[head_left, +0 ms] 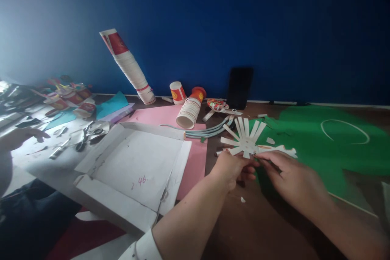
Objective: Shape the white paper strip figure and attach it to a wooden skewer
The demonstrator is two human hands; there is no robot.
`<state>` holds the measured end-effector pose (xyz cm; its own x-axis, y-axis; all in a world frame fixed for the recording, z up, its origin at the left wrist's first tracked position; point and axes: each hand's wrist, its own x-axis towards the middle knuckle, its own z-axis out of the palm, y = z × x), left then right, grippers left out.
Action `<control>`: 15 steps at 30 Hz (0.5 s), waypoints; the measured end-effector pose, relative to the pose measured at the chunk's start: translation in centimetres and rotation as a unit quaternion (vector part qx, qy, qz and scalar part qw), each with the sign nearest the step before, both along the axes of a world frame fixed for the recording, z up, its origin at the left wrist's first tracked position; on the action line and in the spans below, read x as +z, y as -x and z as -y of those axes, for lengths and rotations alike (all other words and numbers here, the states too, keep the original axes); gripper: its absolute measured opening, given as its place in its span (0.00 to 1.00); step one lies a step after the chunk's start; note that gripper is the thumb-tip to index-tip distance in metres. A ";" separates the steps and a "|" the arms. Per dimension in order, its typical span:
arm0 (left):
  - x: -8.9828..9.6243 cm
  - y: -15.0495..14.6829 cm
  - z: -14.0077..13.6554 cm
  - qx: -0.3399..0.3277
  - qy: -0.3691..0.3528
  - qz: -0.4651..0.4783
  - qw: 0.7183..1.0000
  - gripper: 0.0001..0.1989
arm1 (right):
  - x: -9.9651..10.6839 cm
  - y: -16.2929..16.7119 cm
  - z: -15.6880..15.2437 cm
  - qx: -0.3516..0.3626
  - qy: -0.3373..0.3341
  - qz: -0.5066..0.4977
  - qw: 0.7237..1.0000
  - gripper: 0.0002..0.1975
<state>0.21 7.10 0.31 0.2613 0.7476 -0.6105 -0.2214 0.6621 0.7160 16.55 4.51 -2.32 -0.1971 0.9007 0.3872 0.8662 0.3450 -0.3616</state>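
A white paper cut-out (246,144), its strips splayed around a small round centre like a flower, is held up over the brown table. My left hand (234,168) grips its lower edge from the left, fingers curled underneath. My right hand (289,174) pinches at the lower right edge, thumb and forefinger closed; the exact spot between the fingertips is partly hidden. Just behind the right fingers lies a ragged white paper strip (282,150). A small white scrap (243,200) lies on the table below my left hand.
An open white box lid (115,199) stands at left on pink paper (195,170). Behind are stacked paper cups (132,71), more cups (188,113), grey-blue strips (210,132) and a phone (240,87). Green paper (310,162) spreads right. Another person's hand (26,138) is near scissors (83,136).
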 end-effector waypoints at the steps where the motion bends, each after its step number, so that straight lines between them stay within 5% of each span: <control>1: 0.0 0.0 0.0 -0.002 -0.007 0.002 1.000 0.06 | 0.0 0.0 0.0 -0.001 -0.004 0.009 1.000 0.12; 10: -0.6 -0.5 0.2 0.011 -0.031 -0.021 0.999 0.05 | 1.8 0.9 1.0 -0.014 -0.052 0.152 0.987 0.13; 15: -0.5 -0.5 0.2 0.020 -0.025 -0.028 0.999 0.06 | 2.1 1.1 0.9 -0.025 -0.038 0.134 0.990 0.14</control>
<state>0.72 6.89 -0.14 0.1961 0.7871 -0.5848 -0.2054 0.6161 0.7604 15.48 3.60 -0.21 -0.2583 0.8819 0.3944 0.9438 0.3175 -0.0919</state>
